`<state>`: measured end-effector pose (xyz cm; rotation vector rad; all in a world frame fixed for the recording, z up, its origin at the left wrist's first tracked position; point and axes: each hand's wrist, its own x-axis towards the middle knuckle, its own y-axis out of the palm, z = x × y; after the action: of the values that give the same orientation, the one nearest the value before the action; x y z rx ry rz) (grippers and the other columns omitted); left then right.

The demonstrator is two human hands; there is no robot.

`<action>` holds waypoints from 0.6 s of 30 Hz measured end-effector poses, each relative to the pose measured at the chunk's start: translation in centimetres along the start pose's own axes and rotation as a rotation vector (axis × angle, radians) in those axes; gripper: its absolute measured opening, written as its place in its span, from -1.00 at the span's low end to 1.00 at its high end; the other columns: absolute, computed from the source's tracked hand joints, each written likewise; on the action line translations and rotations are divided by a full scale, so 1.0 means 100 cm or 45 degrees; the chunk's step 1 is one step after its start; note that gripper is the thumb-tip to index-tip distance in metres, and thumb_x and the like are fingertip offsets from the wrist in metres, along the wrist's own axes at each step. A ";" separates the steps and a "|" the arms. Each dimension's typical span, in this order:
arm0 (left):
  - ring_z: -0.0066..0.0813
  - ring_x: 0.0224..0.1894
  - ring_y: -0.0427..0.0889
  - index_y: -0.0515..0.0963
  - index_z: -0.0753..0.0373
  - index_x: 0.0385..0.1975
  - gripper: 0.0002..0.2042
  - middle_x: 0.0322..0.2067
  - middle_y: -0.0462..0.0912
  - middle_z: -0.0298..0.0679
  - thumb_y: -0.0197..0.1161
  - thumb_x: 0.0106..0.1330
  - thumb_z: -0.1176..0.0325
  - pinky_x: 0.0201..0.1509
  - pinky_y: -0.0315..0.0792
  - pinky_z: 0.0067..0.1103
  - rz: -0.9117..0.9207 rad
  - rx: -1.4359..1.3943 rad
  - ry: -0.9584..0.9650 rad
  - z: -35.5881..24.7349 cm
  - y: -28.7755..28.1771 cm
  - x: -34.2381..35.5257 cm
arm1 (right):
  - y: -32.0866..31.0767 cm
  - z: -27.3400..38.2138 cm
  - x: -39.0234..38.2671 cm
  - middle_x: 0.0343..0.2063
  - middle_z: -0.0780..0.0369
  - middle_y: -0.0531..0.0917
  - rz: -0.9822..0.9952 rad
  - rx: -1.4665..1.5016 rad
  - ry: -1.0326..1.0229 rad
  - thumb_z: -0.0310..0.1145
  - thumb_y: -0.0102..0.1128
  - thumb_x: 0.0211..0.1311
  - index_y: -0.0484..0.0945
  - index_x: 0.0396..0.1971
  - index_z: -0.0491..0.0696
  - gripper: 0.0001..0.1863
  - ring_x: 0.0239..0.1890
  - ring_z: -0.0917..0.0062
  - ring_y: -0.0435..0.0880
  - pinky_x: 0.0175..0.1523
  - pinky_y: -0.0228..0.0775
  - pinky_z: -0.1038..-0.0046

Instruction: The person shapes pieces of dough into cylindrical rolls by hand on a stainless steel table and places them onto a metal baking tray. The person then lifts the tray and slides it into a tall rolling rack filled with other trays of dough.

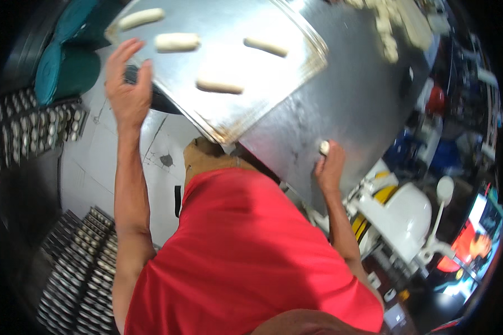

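Observation:
Four pale dough rolls (pixel 176 42) lie spaced out on a worn metal baking tray (pixel 235 117) at the top of my view. My left hand (pixel 128 78) is raised at the tray's left edge, fingers apart and holding nothing. Lower right, on or just above the steel worktop (pixel 341 100), my right hand (pixel 328 164) has its fingers closed on a small pale dough piece (pixel 324 148), with the end of the piece showing beside the thumb.
More dough pieces (pixel 389 30) lie at the worktop's back right. Teal drums (pixel 64 72) and trays of rolls (pixel 36 128) stand left, more loaded trays (pixel 84 268) lower left. A white machine (pixel 408 218) borders the worktop at right. A tiled floor (pixel 89 167) shows below.

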<state>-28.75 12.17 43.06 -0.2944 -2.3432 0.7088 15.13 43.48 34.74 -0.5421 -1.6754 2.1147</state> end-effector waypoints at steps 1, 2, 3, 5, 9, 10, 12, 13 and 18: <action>-0.27 0.25 0.58 0.63 0.22 0.11 -0.64 0.16 0.64 -0.16 0.33 0.31 0.55 0.37 0.40 -0.39 -0.017 -0.051 -0.018 0.000 0.000 -0.013 | 0.008 0.016 -0.020 0.30 -0.11 0.45 -0.042 -0.055 -0.026 -0.23 0.28 0.24 0.34 0.35 -0.22 -0.29 0.39 -0.07 0.33 0.50 0.06 -0.06; -0.30 0.25 0.57 0.62 0.24 0.13 -0.64 0.19 0.62 -0.16 0.33 0.34 0.54 0.37 0.41 -0.40 -0.023 -0.042 -0.044 -0.008 -0.003 -0.021 | 0.011 0.025 -0.025 0.36 -0.12 0.37 -0.027 -0.018 0.006 -0.16 0.27 0.27 0.26 0.39 -0.22 -0.22 0.44 -0.09 0.24 0.53 -0.04 -0.10; -0.34 0.26 0.56 0.61 0.24 0.16 -0.65 0.21 0.61 -0.17 0.32 0.37 0.53 0.39 0.40 -0.39 -0.051 -0.087 -0.103 -0.014 -0.003 -0.029 | 0.012 0.028 -0.014 0.42 -0.13 0.28 -0.020 0.015 0.036 -0.08 0.26 0.29 0.18 0.44 -0.23 -0.16 0.49 -0.11 0.15 0.56 -0.13 -0.13; -0.35 0.28 0.55 0.55 0.25 0.24 -0.59 0.22 0.60 -0.16 0.32 0.40 0.49 0.42 0.39 -0.37 -0.072 -0.153 -0.115 -0.024 -0.002 -0.036 | 0.022 0.009 0.024 0.44 -0.14 0.25 -0.087 0.029 0.031 0.05 0.23 0.31 0.19 0.43 -0.25 -0.11 0.49 -0.14 0.16 0.56 -0.17 -0.17; -0.30 0.29 0.54 0.45 0.37 0.28 -0.61 0.26 0.56 -0.06 0.23 0.48 0.53 0.43 0.39 -0.39 -0.057 -0.145 -0.097 -0.059 0.018 -0.021 | 0.027 -0.042 0.149 0.47 -0.10 0.24 -0.526 -0.036 0.099 0.18 0.15 0.38 0.06 0.50 -0.19 -0.04 0.53 -0.06 0.13 0.57 -0.29 -0.25; -0.30 0.29 0.54 0.43 0.37 0.29 -0.60 0.26 0.55 -0.05 0.23 0.48 0.52 0.43 0.38 -0.39 -0.060 -0.154 -0.095 -0.070 0.022 -0.018 | 0.023 -0.050 0.167 0.47 -0.08 0.24 -0.651 0.069 0.153 0.20 0.14 0.38 0.04 0.52 -0.17 -0.03 0.54 -0.04 0.12 0.57 -0.31 -0.27; -0.30 0.31 0.52 0.41 0.38 0.30 -0.58 0.27 0.53 -0.05 0.24 0.49 0.49 0.45 0.36 -0.37 -0.083 -0.182 -0.017 -0.082 0.031 -0.016 | 0.009 -0.048 0.172 0.49 -0.06 0.22 -0.549 0.068 0.088 0.22 0.18 0.34 0.04 0.53 -0.16 0.01 0.55 -0.03 0.09 0.57 -0.32 -0.26; -0.30 0.32 0.50 0.39 0.38 0.31 -0.57 0.27 0.52 -0.04 0.24 0.49 0.48 0.46 0.35 -0.36 -0.098 -0.195 0.022 -0.086 0.033 -0.015 | 0.005 -0.046 0.173 0.50 -0.05 0.21 -0.499 0.067 0.049 0.23 0.20 0.32 0.04 0.53 -0.15 0.02 0.56 -0.03 0.08 0.57 -0.32 -0.26; -0.27 0.31 0.48 0.42 0.23 0.34 -0.48 0.27 0.48 -0.11 0.33 0.37 0.46 0.44 0.31 -0.30 -0.083 0.107 0.076 -0.072 0.015 -0.048 | -0.023 -0.018 0.078 0.43 -0.01 0.34 0.122 0.174 -0.163 0.01 0.48 0.08 0.18 0.48 -0.09 0.03 0.50 0.03 0.21 0.58 -0.10 -0.03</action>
<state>-20.37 14.52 44.16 -0.1984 -2.2495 0.7542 9.64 49.55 36.14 -0.4628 -1.5836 2.3574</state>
